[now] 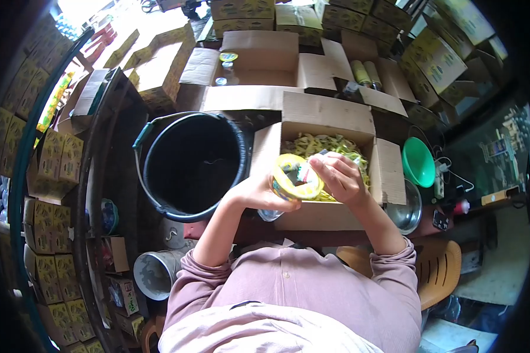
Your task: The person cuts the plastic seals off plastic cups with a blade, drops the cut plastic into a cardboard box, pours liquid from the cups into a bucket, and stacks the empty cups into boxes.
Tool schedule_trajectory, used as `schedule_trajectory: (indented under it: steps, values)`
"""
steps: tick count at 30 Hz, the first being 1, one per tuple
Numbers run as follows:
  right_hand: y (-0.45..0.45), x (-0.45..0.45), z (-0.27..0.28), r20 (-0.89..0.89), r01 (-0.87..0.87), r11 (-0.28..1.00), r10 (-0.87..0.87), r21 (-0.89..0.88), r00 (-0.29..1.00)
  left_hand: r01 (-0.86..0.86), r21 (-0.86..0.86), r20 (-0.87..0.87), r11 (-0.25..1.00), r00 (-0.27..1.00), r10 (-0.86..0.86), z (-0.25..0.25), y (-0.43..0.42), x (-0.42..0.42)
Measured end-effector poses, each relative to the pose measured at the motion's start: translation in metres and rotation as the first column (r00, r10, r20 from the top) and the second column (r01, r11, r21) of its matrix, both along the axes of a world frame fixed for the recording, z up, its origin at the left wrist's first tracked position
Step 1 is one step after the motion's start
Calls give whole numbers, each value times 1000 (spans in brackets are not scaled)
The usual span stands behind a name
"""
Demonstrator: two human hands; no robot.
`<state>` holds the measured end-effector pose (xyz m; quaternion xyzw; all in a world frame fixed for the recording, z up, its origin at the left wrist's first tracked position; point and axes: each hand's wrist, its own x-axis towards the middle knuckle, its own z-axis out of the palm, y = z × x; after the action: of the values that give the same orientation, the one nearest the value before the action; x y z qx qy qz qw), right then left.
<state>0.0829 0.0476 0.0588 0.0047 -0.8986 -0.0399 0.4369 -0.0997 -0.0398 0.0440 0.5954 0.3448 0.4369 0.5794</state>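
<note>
Left hand [264, 189] grasps the yellow tub [297, 178]; right hand [340, 178] pinches a small dark piece [323, 153] just above it. Beyond both hands, the open box [390, 170] holds yellow-green strips [354, 152]; left of them, a bucket [192, 165].

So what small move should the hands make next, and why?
Probably lower the right hand slightly toward the rim of the yellow ring-shaped item, with the left hand steady. The left hand already grips that item, and the right fingertips, pinching what looks like a small dark piece, are right beside its rim.
</note>
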Motion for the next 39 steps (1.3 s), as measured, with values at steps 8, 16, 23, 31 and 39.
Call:
schedule_trajectory:
  steps: [8,16,23,31,39]
  values:
    - [28,60,-14,-26,83,996,-84,-38,996,466,-47,261,884,860,-439,-14,50,60]
    - [46,89,-21,-46,116,992,-118,-55,992,356,-241,309,903,910,-276,-24,62,85]
    - [59,104,-15,50,192,981,-190,-28,980,-131,-46,129,990,982,136,-22,60,99]
    - [65,111,-25,135,175,983,-181,59,974,-430,231,-139,873,873,467,-36,59,131]
    - [59,113,-27,91,64,998,-65,6,994,-137,-95,85,986,986,145,-30,51,127]
